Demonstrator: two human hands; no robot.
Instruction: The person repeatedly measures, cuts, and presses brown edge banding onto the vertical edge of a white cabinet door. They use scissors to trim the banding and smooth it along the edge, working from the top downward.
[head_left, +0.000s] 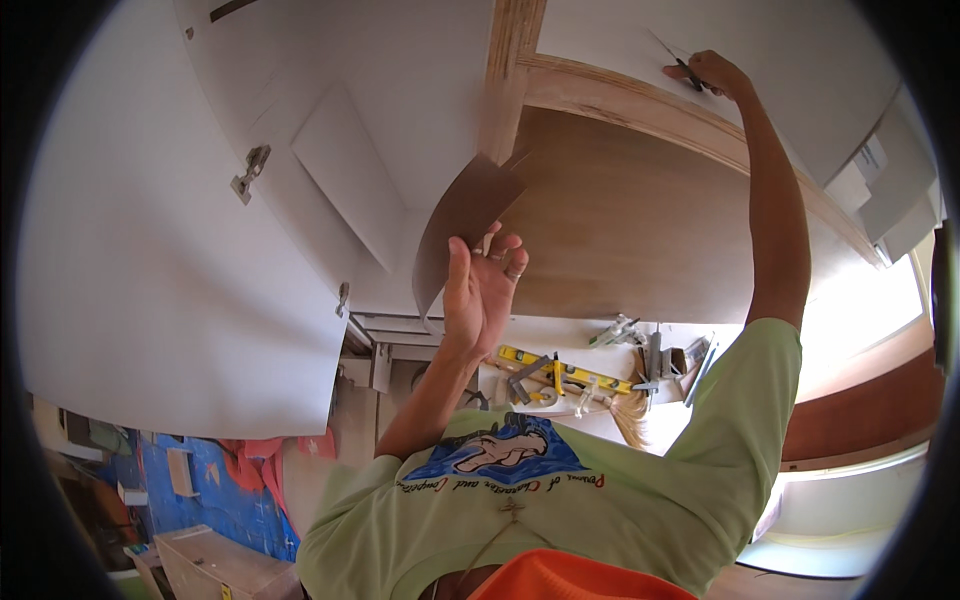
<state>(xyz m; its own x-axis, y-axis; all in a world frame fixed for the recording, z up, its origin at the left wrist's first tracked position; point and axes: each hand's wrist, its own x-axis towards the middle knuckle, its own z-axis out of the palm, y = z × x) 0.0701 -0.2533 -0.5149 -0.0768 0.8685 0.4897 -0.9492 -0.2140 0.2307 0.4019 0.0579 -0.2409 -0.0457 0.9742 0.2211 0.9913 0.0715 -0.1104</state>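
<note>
Head view: a white panel sits within the white cabinet (275,60); your left hand (485,290), loosely open, meets the curved brown strip (455,220) before it; your right hand (718,75) grips a dark-handled tool (688,73).

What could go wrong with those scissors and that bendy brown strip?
The scissors in the right hand seem to have their thin blades apart, so they might nick a finger. The curved brown strip by the left hand could slip or spring away. The white cabinet door stands open, so the left elbow might bump it.
</note>
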